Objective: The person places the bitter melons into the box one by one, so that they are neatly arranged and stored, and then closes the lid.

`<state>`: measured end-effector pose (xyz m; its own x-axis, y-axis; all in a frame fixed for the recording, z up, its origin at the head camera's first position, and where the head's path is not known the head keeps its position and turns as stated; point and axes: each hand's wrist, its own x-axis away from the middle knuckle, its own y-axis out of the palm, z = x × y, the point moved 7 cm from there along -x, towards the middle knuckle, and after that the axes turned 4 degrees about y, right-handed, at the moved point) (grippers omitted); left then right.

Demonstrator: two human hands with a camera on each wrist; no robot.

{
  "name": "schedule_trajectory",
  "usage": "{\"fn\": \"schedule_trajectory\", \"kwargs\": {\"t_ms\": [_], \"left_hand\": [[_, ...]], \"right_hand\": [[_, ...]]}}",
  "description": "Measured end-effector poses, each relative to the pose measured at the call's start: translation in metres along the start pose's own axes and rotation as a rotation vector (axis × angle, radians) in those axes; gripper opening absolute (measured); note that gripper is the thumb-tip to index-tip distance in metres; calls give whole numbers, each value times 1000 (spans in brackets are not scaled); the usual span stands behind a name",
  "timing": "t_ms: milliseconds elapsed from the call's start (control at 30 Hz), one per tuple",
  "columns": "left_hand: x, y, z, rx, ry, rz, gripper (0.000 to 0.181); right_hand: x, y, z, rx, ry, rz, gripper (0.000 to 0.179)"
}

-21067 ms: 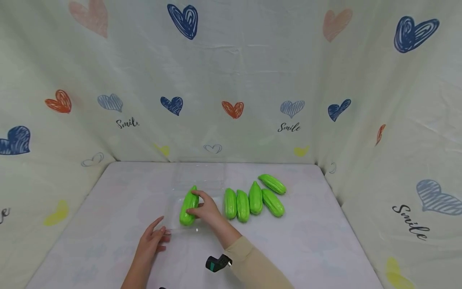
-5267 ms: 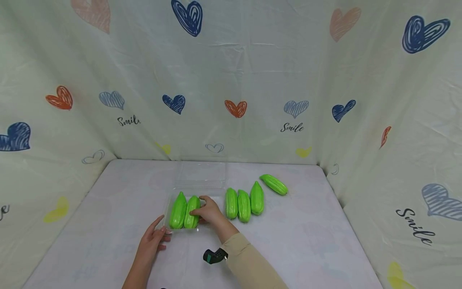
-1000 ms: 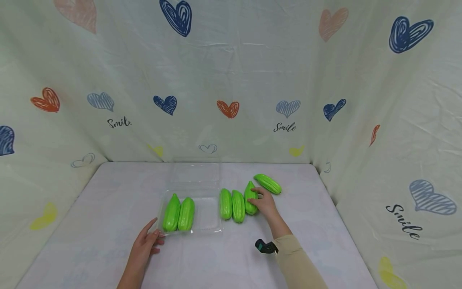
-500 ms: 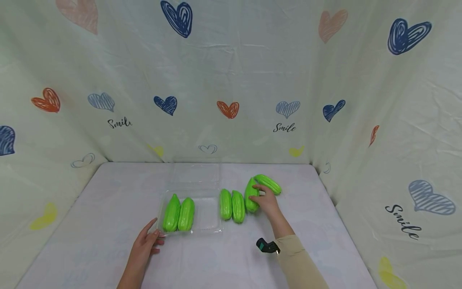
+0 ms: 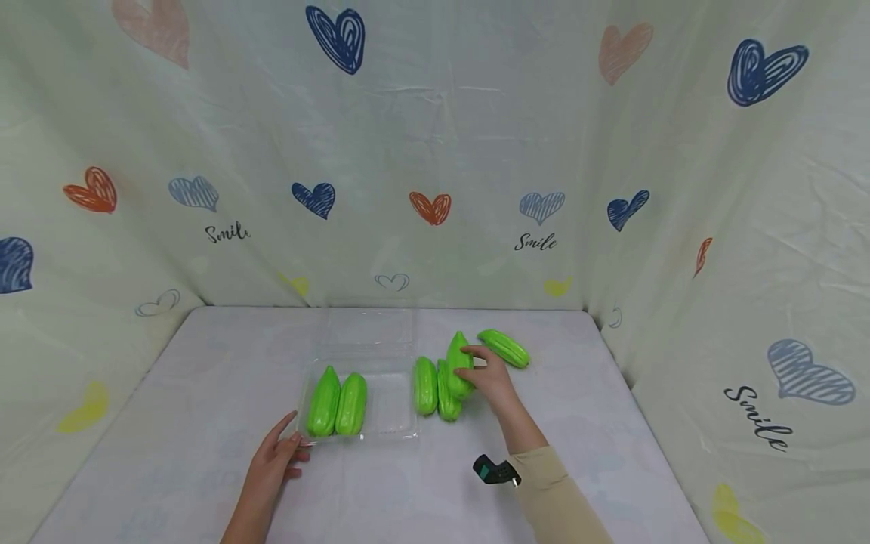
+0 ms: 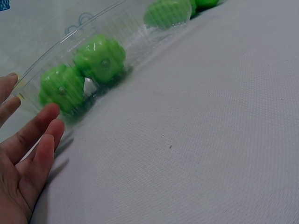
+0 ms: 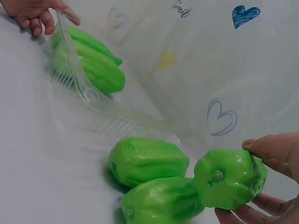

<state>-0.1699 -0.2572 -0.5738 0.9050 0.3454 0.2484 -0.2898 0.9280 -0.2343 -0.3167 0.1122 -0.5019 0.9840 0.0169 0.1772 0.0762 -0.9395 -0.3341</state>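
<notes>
My right hand pinches a green ribbed gourd between thumb and fingers. In the head view this gourd overlaps the right one of two gourds lying side by side; the right wrist view shows the held gourd end-on. My left hand holds the near left corner of a clear plastic box, with thumb and index finger at its rim and the other fingers loose in the left wrist view. Two gourds, a left one and a right one, lie in the box's left part.
The box's clear lid stands open at the back. Right of the box lie two gourds, one nearest its wall and another beside it. A further gourd lies at the back right. A heart-printed curtain encloses the table.
Over the last second my right hand has picked up the pointed gourd from the row and moved it left. Earlier, two gourds were set in the box. My left hand stays at the box's corner.
</notes>
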Motion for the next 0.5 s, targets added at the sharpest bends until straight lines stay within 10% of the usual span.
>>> {"fn": "schedule_trajectory", "kwargs": {"t_ms": [500], "left_hand": [[-1, 0, -1, 2, -20, -16, 64]], "right_hand": [[20, 31, -17, -50, -8, -110, 50]]}}
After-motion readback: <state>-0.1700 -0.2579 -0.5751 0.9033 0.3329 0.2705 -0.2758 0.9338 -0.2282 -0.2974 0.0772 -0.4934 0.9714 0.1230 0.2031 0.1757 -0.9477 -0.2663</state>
